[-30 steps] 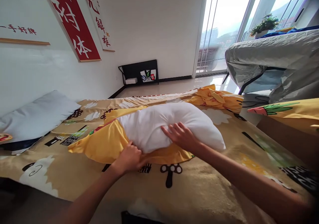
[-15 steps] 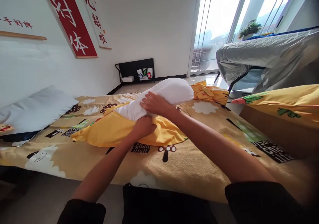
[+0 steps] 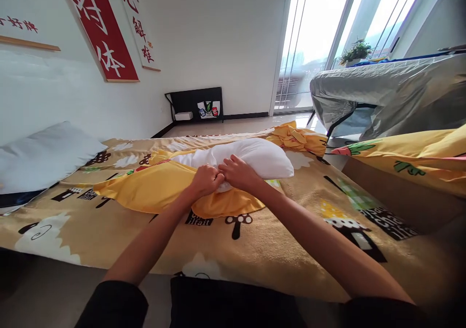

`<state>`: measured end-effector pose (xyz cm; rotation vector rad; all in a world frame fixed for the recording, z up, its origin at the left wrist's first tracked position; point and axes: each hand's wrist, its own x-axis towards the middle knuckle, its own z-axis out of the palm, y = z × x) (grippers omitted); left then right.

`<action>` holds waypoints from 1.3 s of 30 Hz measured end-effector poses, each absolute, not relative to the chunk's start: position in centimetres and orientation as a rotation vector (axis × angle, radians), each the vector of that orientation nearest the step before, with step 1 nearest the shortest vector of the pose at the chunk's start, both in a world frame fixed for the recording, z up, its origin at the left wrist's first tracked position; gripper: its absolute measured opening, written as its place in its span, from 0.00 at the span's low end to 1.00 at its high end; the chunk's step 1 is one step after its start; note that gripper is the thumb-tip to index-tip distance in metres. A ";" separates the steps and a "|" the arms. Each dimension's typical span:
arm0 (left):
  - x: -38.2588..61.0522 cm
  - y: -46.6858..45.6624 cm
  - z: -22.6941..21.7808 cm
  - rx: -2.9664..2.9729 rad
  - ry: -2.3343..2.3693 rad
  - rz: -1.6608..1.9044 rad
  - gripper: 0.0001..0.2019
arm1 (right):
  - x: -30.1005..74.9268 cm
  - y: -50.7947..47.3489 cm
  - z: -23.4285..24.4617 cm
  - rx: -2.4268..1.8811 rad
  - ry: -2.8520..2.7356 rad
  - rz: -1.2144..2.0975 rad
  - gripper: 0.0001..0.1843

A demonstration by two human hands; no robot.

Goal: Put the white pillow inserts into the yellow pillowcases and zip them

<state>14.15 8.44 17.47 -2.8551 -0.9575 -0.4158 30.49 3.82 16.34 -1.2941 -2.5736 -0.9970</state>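
Observation:
A white pillow (image 3: 255, 158) lies on the patterned bed (image 3: 291, 240), its left part inside a yellow pillowcase (image 3: 153, 192). My left hand (image 3: 206, 180) is closed on the pillowcase's open edge, right at the pillow. My right hand (image 3: 238, 172) is closed too, gripping the white pillow beside the left hand. The two hands touch each other at the case opening.
A grey pillow (image 3: 40, 155) rests at the bed's left end. A bunched yellow cloth (image 3: 300, 138) lies beyond the white pillow. A covered table (image 3: 382, 92) stands at the right by the glass doors. Another yellow printed cloth (image 3: 407, 153) drapes at the right edge.
The pillow's free end, lifted half a second ago, lies down on the bed again. My right hand has moved from the pillow's top to grip beside my left hand.

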 end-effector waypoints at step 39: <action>2.2 6.9 17.1 -2.219 -0.922 -0.509 0.13 | 33.2 -3.3 30.3 -1.207 -1.281 0.166 0.18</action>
